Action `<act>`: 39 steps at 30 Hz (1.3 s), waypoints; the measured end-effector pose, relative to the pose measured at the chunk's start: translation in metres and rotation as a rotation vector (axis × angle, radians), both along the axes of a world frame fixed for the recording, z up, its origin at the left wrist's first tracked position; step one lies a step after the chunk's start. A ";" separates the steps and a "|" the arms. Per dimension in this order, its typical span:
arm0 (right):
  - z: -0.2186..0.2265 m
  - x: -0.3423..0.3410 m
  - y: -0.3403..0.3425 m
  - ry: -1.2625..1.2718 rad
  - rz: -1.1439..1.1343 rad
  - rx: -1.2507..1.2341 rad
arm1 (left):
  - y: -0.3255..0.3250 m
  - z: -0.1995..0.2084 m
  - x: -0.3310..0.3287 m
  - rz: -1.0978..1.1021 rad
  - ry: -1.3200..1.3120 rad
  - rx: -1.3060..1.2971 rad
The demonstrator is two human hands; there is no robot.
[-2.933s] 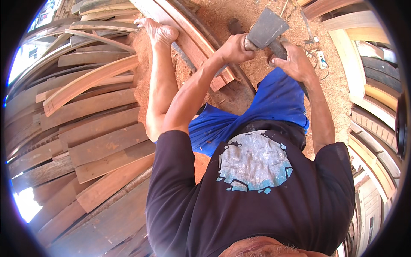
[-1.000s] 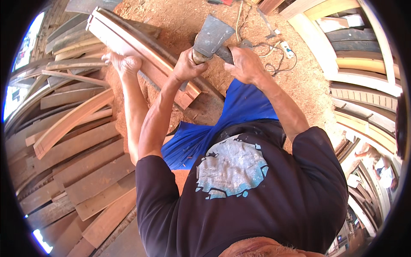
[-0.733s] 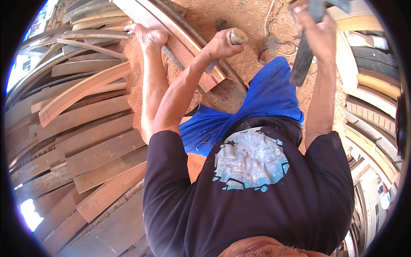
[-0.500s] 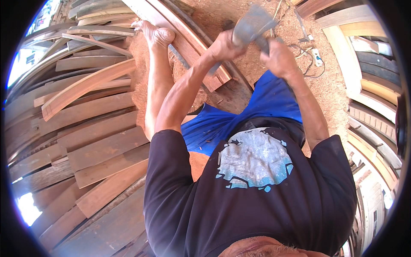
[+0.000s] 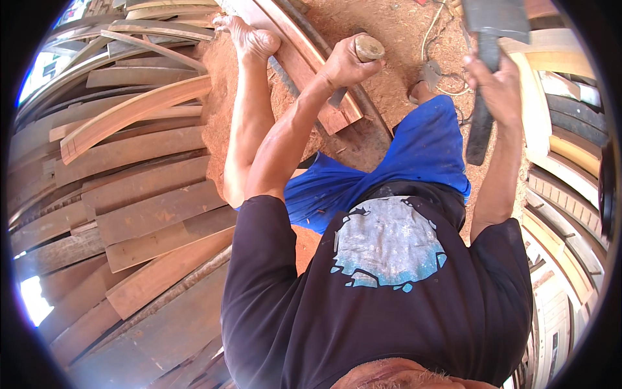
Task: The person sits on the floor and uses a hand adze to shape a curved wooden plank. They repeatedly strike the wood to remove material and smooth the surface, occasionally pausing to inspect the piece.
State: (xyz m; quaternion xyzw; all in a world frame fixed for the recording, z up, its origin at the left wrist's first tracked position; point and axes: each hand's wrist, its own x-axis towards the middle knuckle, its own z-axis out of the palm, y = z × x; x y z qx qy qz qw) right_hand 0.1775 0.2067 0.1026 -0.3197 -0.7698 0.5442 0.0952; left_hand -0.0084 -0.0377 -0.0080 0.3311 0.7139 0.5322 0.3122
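I see the right hand [image 5: 499,91], wrapped round the flat-bladed tool [image 5: 497,21], has swung upper right, away from the wooden handle [image 5: 369,47] the left hand [image 5: 348,63] grips.

From far away, I can tell this is a wood workshop. Boards [image 5: 162,214] are piled up on the left, the floor [image 5: 402,32] is covered in sawdust [image 5: 218,126], and more wood [image 5: 573,154] is stacked on the right.
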 end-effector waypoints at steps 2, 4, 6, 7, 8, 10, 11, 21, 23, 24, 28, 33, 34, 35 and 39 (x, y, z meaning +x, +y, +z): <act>0.015 0.002 0.014 0.087 -0.081 0.012 | -0.005 -0.011 0.000 0.004 0.030 -0.024; 0.029 0.002 0.019 0.224 -0.119 0.060 | -0.007 -0.003 0.003 -0.005 0.009 0.004; 0.036 -0.002 0.015 0.227 -0.188 0.091 | -0.010 0.009 0.008 -0.021 0.017 0.010; 0.036 -0.005 0.013 0.261 -0.210 0.096 | -0.011 0.010 0.008 -0.016 0.030 0.006; 0.034 -0.008 0.012 0.295 -0.233 0.101 | -0.011 0.009 0.009 -0.012 0.042 0.002; 0.019 -0.014 0.002 0.188 -0.199 0.188 | -0.012 0.007 0.011 0.003 0.037 0.007; 0.016 -0.017 -0.014 0.025 -0.161 0.274 | -0.012 0.004 0.013 0.006 0.017 0.015; -0.011 -0.019 -0.015 -0.050 0.023 -0.010 | -0.006 -0.020 0.016 -0.094 -0.020 -0.091; -0.011 -0.030 0.020 0.122 -0.162 0.023 | 0.000 -0.018 0.015 -0.111 -0.022 -0.083; -0.011 -0.037 0.027 0.150 -0.249 0.028 | -0.001 -0.019 0.015 -0.114 -0.021 -0.094; -0.079 -0.025 -0.031 -0.024 0.131 0.258 | -0.004 -0.019 0.014 -0.112 -0.018 -0.056; -0.108 -0.001 -0.045 -0.094 0.327 -0.020 | -0.014 -0.019 0.023 -0.123 0.153 -0.119; -0.099 -0.003 -0.044 -0.058 0.269 -0.123 | -0.012 -0.017 0.013 -0.146 0.055 -0.148; -0.088 -0.009 -0.043 -0.029 0.209 -0.181 | -0.017 -0.027 0.017 -0.083 0.050 -0.130; -0.115 -0.025 -0.043 -0.121 0.183 0.002 | -0.010 -0.027 0.014 -0.074 0.049 -0.119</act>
